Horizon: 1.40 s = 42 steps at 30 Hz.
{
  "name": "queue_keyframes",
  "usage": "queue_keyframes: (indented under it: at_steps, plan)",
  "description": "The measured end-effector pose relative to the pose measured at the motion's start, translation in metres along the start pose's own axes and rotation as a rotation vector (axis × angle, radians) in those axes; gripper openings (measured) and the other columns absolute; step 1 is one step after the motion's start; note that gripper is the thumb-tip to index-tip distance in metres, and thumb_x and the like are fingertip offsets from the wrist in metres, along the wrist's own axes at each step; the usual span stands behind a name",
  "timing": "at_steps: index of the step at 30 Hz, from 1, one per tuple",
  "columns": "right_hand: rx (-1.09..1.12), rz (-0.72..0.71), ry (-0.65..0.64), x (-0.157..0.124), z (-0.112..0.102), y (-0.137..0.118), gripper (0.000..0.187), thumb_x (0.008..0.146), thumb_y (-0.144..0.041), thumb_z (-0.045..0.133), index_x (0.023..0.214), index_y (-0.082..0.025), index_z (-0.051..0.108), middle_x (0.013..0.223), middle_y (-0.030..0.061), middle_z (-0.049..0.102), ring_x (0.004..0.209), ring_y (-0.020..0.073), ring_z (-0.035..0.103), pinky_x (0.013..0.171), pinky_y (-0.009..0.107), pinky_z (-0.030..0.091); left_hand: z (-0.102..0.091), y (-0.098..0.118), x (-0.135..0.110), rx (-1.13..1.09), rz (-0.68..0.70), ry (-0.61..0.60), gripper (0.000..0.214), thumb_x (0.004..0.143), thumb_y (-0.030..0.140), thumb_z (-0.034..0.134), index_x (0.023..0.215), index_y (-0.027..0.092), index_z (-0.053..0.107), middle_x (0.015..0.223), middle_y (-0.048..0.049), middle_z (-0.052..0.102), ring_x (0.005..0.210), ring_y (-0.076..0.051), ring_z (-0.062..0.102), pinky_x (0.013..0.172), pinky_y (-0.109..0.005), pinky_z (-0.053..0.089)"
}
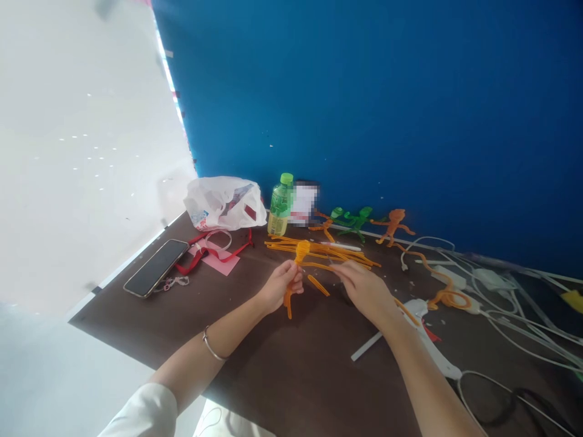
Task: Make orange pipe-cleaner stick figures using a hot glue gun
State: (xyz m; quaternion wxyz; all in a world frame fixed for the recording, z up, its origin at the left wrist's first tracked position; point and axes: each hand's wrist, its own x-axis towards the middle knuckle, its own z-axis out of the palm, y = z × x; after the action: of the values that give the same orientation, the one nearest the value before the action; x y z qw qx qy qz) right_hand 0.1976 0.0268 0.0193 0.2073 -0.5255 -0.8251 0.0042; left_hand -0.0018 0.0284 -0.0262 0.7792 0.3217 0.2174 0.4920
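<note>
My left hand [283, 284] is closed around an orange pipe-cleaner figure [302, 250], with its wound head sticking up above the fingers and loose ends hanging below. From the figure an orange pipe cleaner [316, 265] runs to the right. My right hand [364, 290] pinches the far end of that strand between thumb and fingers. Behind both hands lies a pile of orange pipe cleaners [350, 254], with a white pen [340, 246] beside it. A short orange piece [318, 285] rests on the table between my hands.
At the left are a phone [156, 267], red ribbon [189, 264], pink paper [221, 261] and a plastic bag [223, 203]. A green-capped bottle [280, 206] and finished-looking figures [394, 226] stand along the blue wall. A white glue gun [432, 343] and tangled cables [505, 297] occupy the right.
</note>
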Motion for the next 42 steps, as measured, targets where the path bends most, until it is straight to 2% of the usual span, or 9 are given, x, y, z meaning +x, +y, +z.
queue_keyframes:
  at_steps: [4,9,14,18,21,25,28,35,42]
  plan:
    - [-0.242,-0.170,0.018,0.004,0.003,0.012,0.037,0.082,-0.007,0.036,0.106,-0.017,0.063,0.087,0.0093,0.066,0.081,0.0224,0.058,0.071,0.035,0.041,0.000,0.002,0.000,-0.021,-0.011,0.010,0.032,0.074,0.043,0.061,0.074,0.017,0.043,0.055,0.0086,0.025,0.044,-0.002,0.023,0.044,-0.016,0.023]
    - [-0.246,-0.148,0.289,-0.005,0.013,-0.001,0.035,0.083,-0.008,0.037,0.109,-0.014,0.059,0.103,0.0127,0.060,0.099,0.0243,0.052,0.084,0.036,0.037,-0.003,0.003,0.002,0.012,0.069,0.116,0.029,0.074,0.041,0.061,0.083,0.018,0.046,0.061,0.0060,0.040,0.051,-0.005,0.040,0.056,-0.019,0.037]
    - [-0.124,0.010,0.130,-0.019,0.038,-0.024,0.017,0.082,-0.023,0.046,0.081,-0.016,0.061,0.079,0.0096,0.060,0.078,0.0233,0.054,0.071,0.034,0.041,-0.003,0.004,0.003,0.036,0.112,0.158,0.029,0.073,0.039,0.063,0.083,0.017,0.048,0.067,0.0037,0.047,0.057,-0.007,0.047,0.062,-0.023,0.040]
    - [0.127,0.245,0.032,-0.020,0.055,-0.025,0.012,0.077,-0.024,0.052,0.068,-0.017,0.056,0.075,0.0090,0.058,0.074,0.0234,0.055,0.069,0.036,0.043,-0.002,0.002,0.002,0.047,0.109,0.145,0.026,0.075,0.039,0.060,0.085,0.017,0.050,0.063,0.0059,0.041,0.049,-0.004,0.035,0.056,-0.020,0.035]
    - [0.459,0.400,-0.023,-0.019,0.053,-0.025,0.014,0.070,-0.028,0.061,0.062,-0.019,0.054,0.065,0.0037,0.058,0.062,0.0195,0.055,0.062,0.034,0.044,-0.004,-0.001,0.004,0.098,0.128,0.156,0.026,0.075,0.038,0.060,0.085,0.016,0.052,0.063,0.0053,0.042,0.051,-0.004,0.037,0.055,-0.019,0.034]
    - [1.015,0.616,0.056,-0.021,0.041,-0.038,0.027,0.060,-0.037,0.072,0.076,-0.017,0.062,0.069,0.0031,0.062,0.059,0.0165,0.057,0.053,0.029,0.044,-0.008,-0.008,0.007,0.157,0.136,0.201,0.029,0.071,0.037,0.064,0.084,0.013,0.055,0.076,-0.0006,0.054,0.066,-0.008,0.051,0.064,-0.021,0.039]
    - [1.276,0.716,0.090,-0.021,0.035,-0.055,0.031,0.058,-0.039,0.074,0.076,-0.015,0.065,0.066,0.0032,0.062,0.058,0.0144,0.056,0.054,0.028,0.047,-0.008,-0.013,0.006,0.200,0.136,0.180,0.031,0.071,0.038,0.064,0.087,0.013,0.055,0.076,-0.0010,0.055,0.065,-0.008,0.051,0.064,-0.022,0.040]
    - [1.468,0.688,0.113,-0.016,0.035,-0.075,0.027,0.057,-0.035,0.076,0.069,-0.015,0.063,0.053,-0.0014,0.056,0.048,0.0091,0.048,0.045,0.022,0.041,0.007,-0.018,-0.004,0.287,0.076,-0.006,0.036,0.074,0.044,0.059,0.096,0.017,0.047,0.072,0.0029,0.052,0.055,-0.007,0.049,0.056,-0.023,0.043]
    - [1.490,0.733,0.051,-0.018,0.029,-0.069,0.030,0.055,-0.036,0.076,0.062,-0.015,0.057,0.050,-0.0045,0.049,0.039,0.0037,0.034,0.037,0.018,0.019,0.013,-0.014,-0.007,0.363,0.119,0.022,0.031,0.072,0.036,0.064,0.093,0.015,0.054,0.084,-0.0016,0.055,0.075,-0.010,0.052,0.071,-0.022,0.043]
